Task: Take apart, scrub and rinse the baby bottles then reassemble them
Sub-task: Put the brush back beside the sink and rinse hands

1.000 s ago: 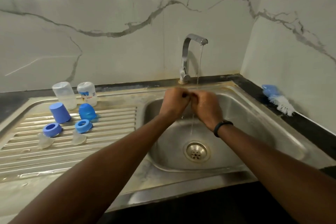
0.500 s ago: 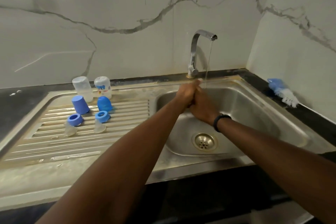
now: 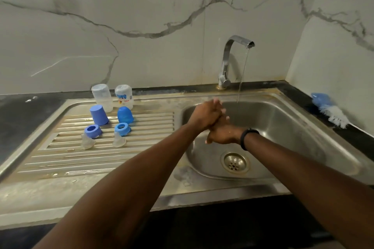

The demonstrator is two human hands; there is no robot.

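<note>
Your left hand (image 3: 206, 115) and right hand (image 3: 221, 133) clasp together, holding nothing; next, reassemble the drained bottles (image 3: 102, 97).

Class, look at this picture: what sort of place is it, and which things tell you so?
Most likely a home kitchen: a steel sink with a ribbed draining board, a running tap, and marble-look wall tiles behind.

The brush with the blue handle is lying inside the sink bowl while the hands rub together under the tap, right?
Not quite. The head view shows the brush lying on the dark counter right of the sink, by the wall. The left hand and right hand do rub together beside the tap's stream.
</note>
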